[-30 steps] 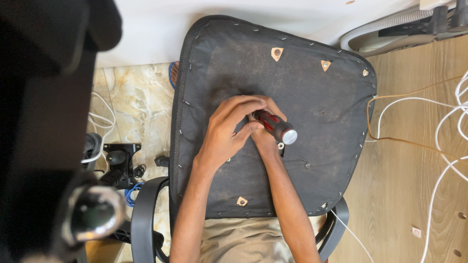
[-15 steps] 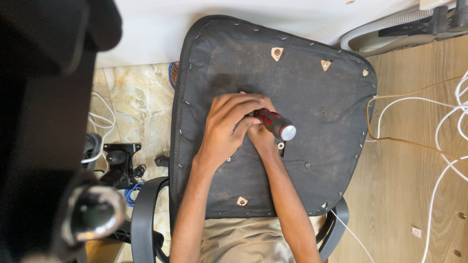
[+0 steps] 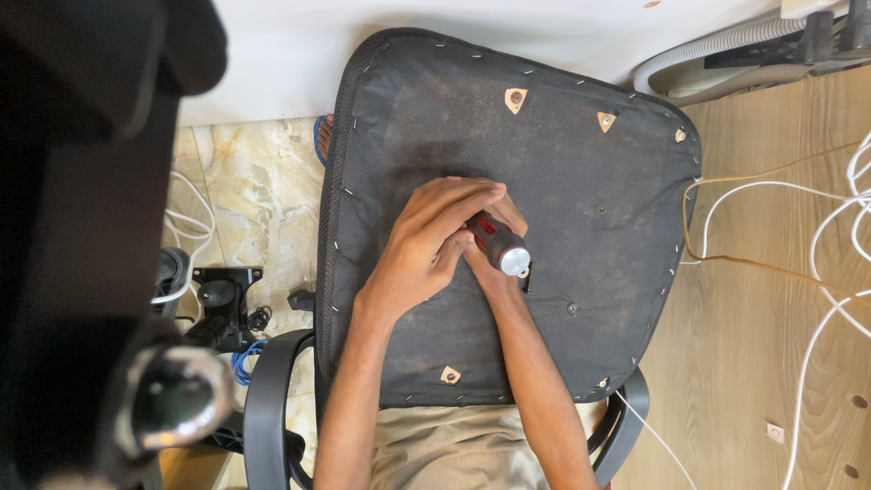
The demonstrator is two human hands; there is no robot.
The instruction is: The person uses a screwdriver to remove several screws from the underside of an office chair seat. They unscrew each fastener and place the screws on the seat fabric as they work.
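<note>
An upturned black chair seat lies across my lap, its dusty stapled underside facing up. My right hand grips a screwdriver with a red and black handle and a silver end cap, its tip hidden against the seat's middle. My left hand wraps over the right hand and the front of the handle. Small triangular screw patches sit near the seat's far edge, and another patch is near me.
A black armrest curves at lower left. Chair base parts and blue cable lie on the marble floor. White and orange cables trail over the wood floor on the right. A grey hose runs along the wall.
The screwdriver handle has swung more upright, its end cap moving left and toward me. My left fingers have shifted over it.
</note>
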